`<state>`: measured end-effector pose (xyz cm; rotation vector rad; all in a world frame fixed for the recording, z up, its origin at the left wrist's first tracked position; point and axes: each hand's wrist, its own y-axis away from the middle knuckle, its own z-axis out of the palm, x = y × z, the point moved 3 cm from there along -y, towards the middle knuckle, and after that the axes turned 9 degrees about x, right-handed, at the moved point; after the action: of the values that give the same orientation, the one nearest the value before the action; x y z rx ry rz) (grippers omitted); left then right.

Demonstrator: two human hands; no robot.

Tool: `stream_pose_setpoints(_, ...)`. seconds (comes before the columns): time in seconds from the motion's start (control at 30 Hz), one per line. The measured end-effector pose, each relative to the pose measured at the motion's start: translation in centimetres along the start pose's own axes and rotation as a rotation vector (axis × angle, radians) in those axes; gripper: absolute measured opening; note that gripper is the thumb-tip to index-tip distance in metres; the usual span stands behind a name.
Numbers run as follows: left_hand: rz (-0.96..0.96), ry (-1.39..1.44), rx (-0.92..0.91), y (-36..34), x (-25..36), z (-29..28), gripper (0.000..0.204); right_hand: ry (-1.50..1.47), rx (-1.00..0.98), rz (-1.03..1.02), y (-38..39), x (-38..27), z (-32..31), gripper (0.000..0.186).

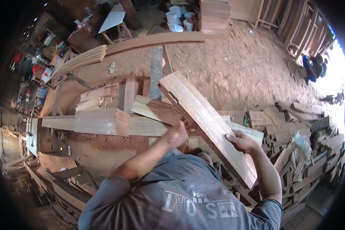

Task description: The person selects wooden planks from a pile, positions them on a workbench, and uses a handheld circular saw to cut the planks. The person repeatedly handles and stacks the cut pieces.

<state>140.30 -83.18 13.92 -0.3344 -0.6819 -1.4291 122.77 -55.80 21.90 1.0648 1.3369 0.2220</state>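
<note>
A long, pale brown wooden plank (pixel 209 122) is tilted across the space before me, its far end up and to the left. Along its left edge runs a dark line with a notch near the far end. My right hand (pixel 243 142) grips the plank's right edge, thumb lying on the broad face. Beside the left edge is my left hand (pixel 177 134), slightly blurred, its fingers apart and holding nothing I can see. Underneath, a rough two-toned board (pixel 157 109) is partly hidden by the plank. A thick wooden beam (pixel 101 120) lies to the left.
Offcuts are heaped at the right (pixel 295 153), near an upright green-handled tool (pixel 245 118). Small slats (pixel 97 96) lie at the left. A long board (pixel 153 39) spans the far side, with white buckets (pixel 172 17) beyond. A person (pixel 314 68) is at the far right.
</note>
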Motion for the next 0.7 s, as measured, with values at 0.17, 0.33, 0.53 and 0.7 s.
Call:
stream_pose_setpoints(0.17,0.190,0.217,0.207,-4.1,1.8,6.9,0.081,-0.240,-0.120,-0.118,-3.3,-4.1,5.1,0.076)
stream_pose_setpoints(0.33,0.211,0.288,0.380,-4.8,3.4,5.3,0.077,0.289,0.165,-0.607,-0.6,-7.6,7.7,0.123)
stream_pose_setpoints(0.53,0.109,0.430,0.237,-3.9,4.5,5.1,0.083,-0.264,0.033,-0.462,1.0,-7.7,6.9,0.120)
stream_pose_setpoints(0.7,0.105,0.398,0.220,-4.1,4.5,4.8,0.086,-0.154,0.111,-0.553,2.5,-7.0,5.9,0.120)
